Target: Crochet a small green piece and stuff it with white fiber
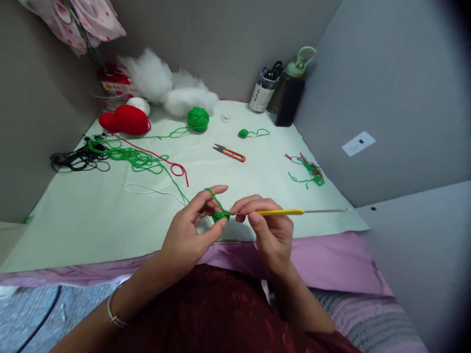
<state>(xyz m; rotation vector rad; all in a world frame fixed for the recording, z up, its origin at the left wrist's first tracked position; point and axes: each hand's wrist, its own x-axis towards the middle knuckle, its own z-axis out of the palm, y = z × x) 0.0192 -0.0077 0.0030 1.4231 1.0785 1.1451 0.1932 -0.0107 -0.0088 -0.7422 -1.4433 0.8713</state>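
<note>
Near the front edge of the table, my left hand [195, 220] pinches a small green crochet piece [221, 215] between thumb and fingers. Green yarn [178, 185] runs from the table up to this hand and loops over its raised index finger. My right hand [270, 225] grips a crochet hook [281, 212] by its yellow handle. One metal end of the hook meets the green piece; the other points right. Whether the tip is inside a stitch is too small to tell.
Thread snips [230, 152] lie mid-table, with a small green crocheted ball [243, 133] beyond. Tangled green yarn [136, 158], black yarn [79, 158] and red yarn [127, 120] lie left. White stuffing [147, 76], a green yarn ball [197, 119] and a bottle [292, 90] stand behind. Yarn scraps [312, 171] lie right.
</note>
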